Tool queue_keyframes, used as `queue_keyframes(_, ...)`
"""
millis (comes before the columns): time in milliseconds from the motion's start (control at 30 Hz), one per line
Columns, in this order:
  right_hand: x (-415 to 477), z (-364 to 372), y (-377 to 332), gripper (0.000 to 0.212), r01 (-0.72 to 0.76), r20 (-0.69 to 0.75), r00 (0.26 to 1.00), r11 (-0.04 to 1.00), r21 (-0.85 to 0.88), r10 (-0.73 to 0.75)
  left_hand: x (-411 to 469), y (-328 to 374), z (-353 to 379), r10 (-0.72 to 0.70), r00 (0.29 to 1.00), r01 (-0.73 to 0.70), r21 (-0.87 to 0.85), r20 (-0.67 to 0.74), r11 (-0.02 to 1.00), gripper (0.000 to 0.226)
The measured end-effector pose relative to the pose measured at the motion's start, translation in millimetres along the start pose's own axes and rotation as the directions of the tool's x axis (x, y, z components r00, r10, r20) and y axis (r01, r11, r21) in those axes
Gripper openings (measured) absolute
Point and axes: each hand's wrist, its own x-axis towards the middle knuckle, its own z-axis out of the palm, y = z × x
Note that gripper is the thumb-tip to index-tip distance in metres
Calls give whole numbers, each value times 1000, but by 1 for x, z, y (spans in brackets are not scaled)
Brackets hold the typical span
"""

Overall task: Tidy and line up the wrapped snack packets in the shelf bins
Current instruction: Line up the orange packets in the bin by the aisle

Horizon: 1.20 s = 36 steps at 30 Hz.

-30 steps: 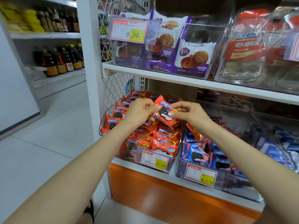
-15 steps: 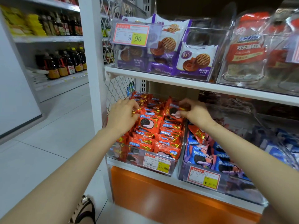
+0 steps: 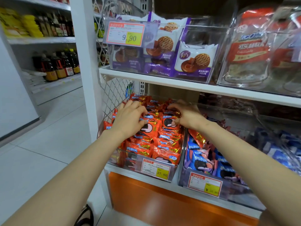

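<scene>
Head view: two bare arms reach into the leftmost clear bin (image 3: 173, 172) on the lower shelf (image 3: 130, 173).
Orange packets (image 3: 162, 141): wrapped cookie snacks fill this bin in overlapping rows from the front wall to the back. Both hands lie on the middle and rear rows.
Left hand (image 3: 128, 119): it rests palm down on the left side of the pile with its fingers loosely bent and spread. The thumb touches a packet printed with a dark cookie.
Right hand (image 3: 187, 116): it rests on the right side of the pile, near the bin's right wall. Its fingers hook downward and the thumb lies against another cookie-print packet. I cannot tell whether it pinches one.
Gap: the hands are apart, with a few packets showing between them.
Neighbour: a second bin of blue packets (image 3: 202, 162) stands just beside on the right.
Hidden: the right fingertips sink among the wrappers, and the left palm covers the packets beneath it. The price tag (image 3: 156, 168) masks part of the front row. The rear packets are blurred, and the upper shelf (image 3: 162, 80) shades the back of the bin.
</scene>
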Motion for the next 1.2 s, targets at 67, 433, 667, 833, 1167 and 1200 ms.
queue_keyframes(67, 0, -3, 1, 57, -16, 28, 999, 992, -122, 20, 7, 1, -1, 29, 999, -29, 4, 21, 1000, 38)
queue_keyframes(433, 7, -2, 8, 59, 50, 133, 991, 986, -159, -28, 44, 11, 13, 96, 980, -101, 21, 173, 995, 40)
queue_keyframes(667, 12, -5, 13, 59, 54, 169, 985, 976, -211, -18, 47, 15, 16, 72, 957, -106, 109, 279, 988, 41)
queue_keyframes(833, 11, -3, 14, 58, 8, 178, 984, 991, -136, 17, 49, 14, 19, 72, 937, -120, 122, 342, 985, 42)
queue_keyframes(1167, 3, -7, 5, 54, -27, 75, 996, 987, -157, 39, 48, -15, -15, 24, 992, -6, -138, 125, 990, 26)
queue_keyframes(1200, 1, -6, 3, 55, -34, 63, 997, 980, -198, 48, 45, -19, -19, 24, 992, -7, -136, 125, 991, 22)
